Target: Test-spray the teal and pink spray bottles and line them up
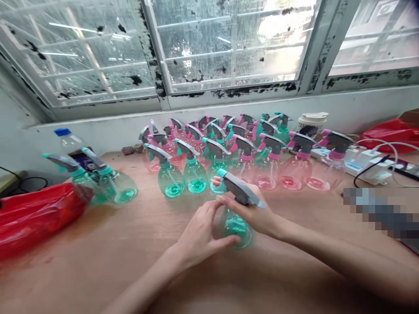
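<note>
A green spray bottle (pixel 238 227) with a grey-and-teal trigger head is between my hands at the middle of the table, tilted. My left hand (pixel 202 230) grips its clear body from the left, the thumb low across the front and the fingertips partly hidden behind it. Around the neck, just under the trigger head, my right hand (pixel 259 213) is closed, with some fingertips showing near the teal nozzle. Directly behind stand several green spray bottles (pixel 196 176) and several pink spray bottles (pixel 296 172) in rows.
Two more green spray bottles (pixel 122 187) stand at left, by a blue-capped bottle (pixel 70 139) and a red plastic bag (pixel 39 213). At right are a lidded cup (pixel 310 122), a power strip (pixel 369 170) with cables and another red bag (pixel 393 135). Windows rise behind the table (pixel 98 261).
</note>
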### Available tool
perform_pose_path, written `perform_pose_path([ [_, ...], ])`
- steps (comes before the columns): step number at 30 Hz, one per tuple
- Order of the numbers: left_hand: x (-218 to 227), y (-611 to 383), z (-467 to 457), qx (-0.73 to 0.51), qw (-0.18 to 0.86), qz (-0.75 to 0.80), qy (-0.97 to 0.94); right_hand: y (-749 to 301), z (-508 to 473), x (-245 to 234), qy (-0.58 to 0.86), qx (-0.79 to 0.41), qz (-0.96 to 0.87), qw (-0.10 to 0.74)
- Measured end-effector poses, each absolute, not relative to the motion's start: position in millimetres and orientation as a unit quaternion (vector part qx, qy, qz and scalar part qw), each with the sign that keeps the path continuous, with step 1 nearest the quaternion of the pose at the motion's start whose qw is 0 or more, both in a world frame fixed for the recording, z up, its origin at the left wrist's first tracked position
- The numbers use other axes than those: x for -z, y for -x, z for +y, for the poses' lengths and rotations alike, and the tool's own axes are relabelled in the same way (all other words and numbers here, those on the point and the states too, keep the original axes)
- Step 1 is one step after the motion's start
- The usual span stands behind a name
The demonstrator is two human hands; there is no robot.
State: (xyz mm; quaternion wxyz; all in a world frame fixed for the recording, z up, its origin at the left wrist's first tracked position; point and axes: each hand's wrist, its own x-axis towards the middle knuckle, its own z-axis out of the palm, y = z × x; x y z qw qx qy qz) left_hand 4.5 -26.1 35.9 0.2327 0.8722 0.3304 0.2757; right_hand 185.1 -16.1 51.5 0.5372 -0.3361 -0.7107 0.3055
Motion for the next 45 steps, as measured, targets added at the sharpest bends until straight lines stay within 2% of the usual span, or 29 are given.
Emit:
perform_pose_path([
  [9, -45, 54, -68, -0.318, 0.210, 0.437, -0.815, -94, -29, -59, 0.270, -0.300, -0.745, 0.531],
  [14, -49, 94, -78, -0.315, 0.194, 0.477, -0.797, -67, -27, -65, 0.246, -0.283, -0.801, 0.466],
  [18, -55, 131, -70, -0.338, 0.085, 0.516, -0.783, -72, -19, -71, 0.231, -0.222, -0.863, 0.391],
  [22, -56, 163, -43, -0.303, -0.022, 0.613, -0.729, -87, -5, -89, 0.264, -0.172, -0.875, 0.367],
  [25, -58, 174, -18, -0.290, -0.035, 0.637, -0.714, -91, 10, -111, 0.297, -0.094, -0.861, 0.402],
  [27, -59, 176, -3, -0.282, -0.043, 0.643, -0.711, -88, 20, -128, 0.333, -0.029, -0.856, 0.395],
  [31, -65, 173, 16, -0.256, -0.074, 0.649, -0.713, -71, 42, -151, 0.442, 0.101, -0.847, 0.279],
  [38, -83, 168, 30, -0.179, -0.160, 0.662, -0.710, -31, 72, -158, 0.499, 0.143, -0.831, 0.196],
  [45, -94, 167, 41, -0.136, -0.189, 0.664, -0.711, -18, 88, -163, 0.543, 0.118, -0.818, 0.149],
])
